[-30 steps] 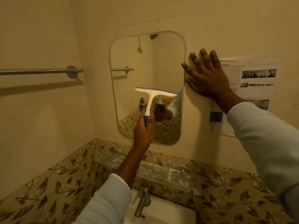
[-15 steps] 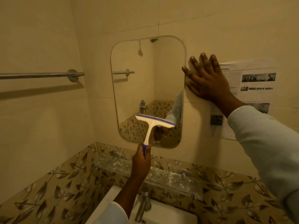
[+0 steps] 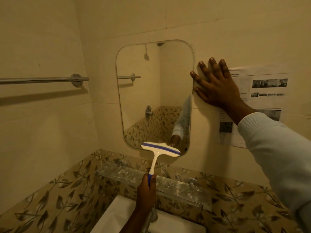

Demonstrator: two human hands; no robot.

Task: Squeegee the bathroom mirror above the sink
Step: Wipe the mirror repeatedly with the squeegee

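one stroke lower, squeegee (image 3: 160,149) reaches mirror's (image 3: 154,91) bottom edge

A bathroom; tiled walls (image 3: 218,27), mirror (image 3: 151,91), towel rail (image 3: 42,79); below, a white sink (image 3: 117,214) with probably a tap (image 3: 152,216)

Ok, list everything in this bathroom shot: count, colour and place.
mirror: one, frameless, cream back wall
squeegee: one, white and blue, blade at mirror's bottom edge
towel bar: one, chrome, left wall
shelf: one, clear glass, below the mirror
sink: one, white, bottom centre
tap: one, chrome, over the sink
printed sheet: one, white, wall right of mirror
leaf tiles: one band, brown, lower walls
left hand: one, grips the squeegee handle
right hand: one, flat on wall beside mirror
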